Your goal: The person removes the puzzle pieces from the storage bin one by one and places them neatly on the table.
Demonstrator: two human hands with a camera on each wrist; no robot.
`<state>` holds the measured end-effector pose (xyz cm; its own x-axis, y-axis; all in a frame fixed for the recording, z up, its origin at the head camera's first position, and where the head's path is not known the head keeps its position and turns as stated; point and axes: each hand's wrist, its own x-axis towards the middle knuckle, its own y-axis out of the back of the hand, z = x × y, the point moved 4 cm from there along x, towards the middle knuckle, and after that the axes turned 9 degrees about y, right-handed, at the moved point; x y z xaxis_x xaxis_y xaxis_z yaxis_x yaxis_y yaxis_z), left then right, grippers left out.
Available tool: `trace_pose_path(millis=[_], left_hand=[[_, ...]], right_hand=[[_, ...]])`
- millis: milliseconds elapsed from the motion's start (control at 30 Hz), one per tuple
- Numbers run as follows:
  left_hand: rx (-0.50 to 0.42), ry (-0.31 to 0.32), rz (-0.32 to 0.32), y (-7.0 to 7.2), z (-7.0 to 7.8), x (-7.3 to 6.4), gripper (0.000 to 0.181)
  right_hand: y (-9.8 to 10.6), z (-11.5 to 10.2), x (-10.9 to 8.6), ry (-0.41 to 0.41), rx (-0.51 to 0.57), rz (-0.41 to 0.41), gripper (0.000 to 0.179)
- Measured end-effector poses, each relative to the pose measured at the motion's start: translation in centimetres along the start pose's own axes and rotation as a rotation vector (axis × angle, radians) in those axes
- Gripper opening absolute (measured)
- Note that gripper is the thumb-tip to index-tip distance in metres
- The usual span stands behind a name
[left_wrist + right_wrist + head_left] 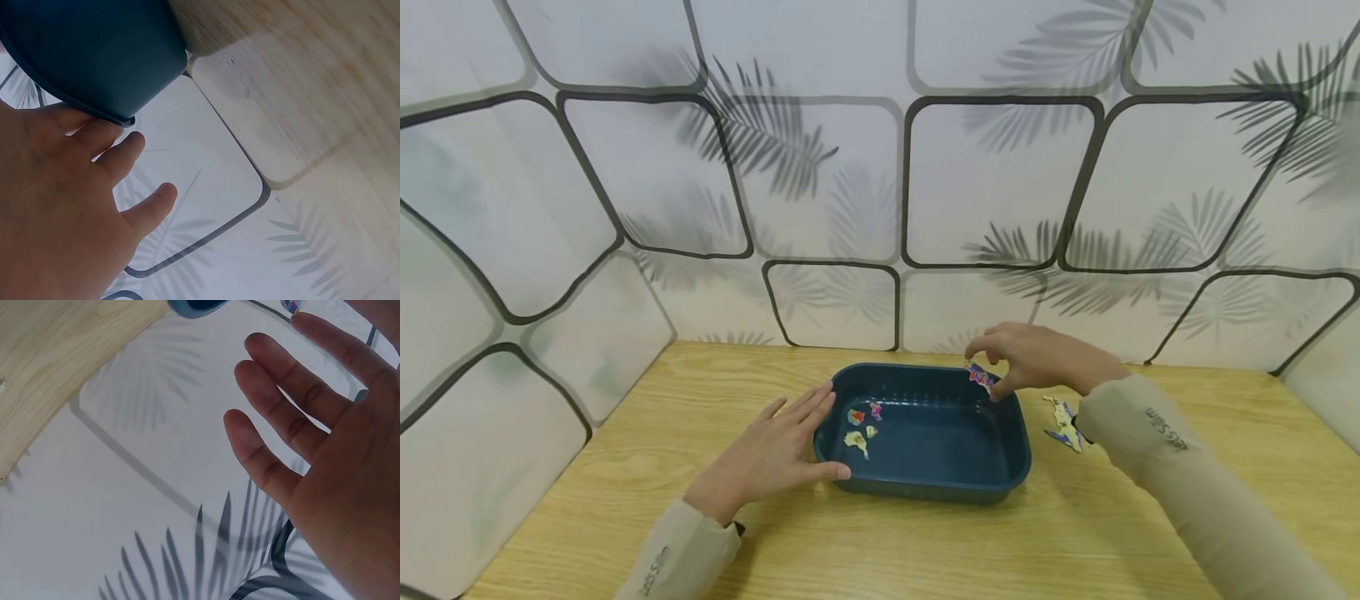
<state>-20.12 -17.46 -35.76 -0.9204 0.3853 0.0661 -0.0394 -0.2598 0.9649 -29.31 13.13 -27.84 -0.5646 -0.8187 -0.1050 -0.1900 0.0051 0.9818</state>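
Observation:
A dark blue rectangular basin (940,442) stands on the wooden table in the head view. My left hand (782,450) rests against its left rim, fingers extended, thumb along the front corner. Over the back right corner, my right hand (1037,354) pinches a colourful flat cutout (980,377) between thumb and finger; a sliver of it shows in the right wrist view. Inside the basin, at its left, lie several small pieces, among them a red-and-green one (855,418), a pink one (876,411) and a pale one (856,442). What they depict is too small to tell.
More pale and blue cutouts (1063,421) lie on the table right of the basin, partly behind the right sleeve (1150,442). A white wall (827,308) with leaf and dark-line patterns rises behind the wooden table (880,550).

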Motion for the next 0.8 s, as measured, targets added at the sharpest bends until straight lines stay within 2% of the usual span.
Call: trace_pose_path(millis=[567, 800], left_hand=[[0.002, -0.003, -0.001, 0.0, 0.0, 0.0, 0.1], [0.004, -0.004, 0.002, -0.1, 0.0, 0.1, 0.1]], right_hand=[[0.1, 2.4, -3.7, -0.011, 0.057, 0.092, 0.056], [-0.4, 3.8, -5.2, -0.031, 0.083, 0.106, 0.059]])
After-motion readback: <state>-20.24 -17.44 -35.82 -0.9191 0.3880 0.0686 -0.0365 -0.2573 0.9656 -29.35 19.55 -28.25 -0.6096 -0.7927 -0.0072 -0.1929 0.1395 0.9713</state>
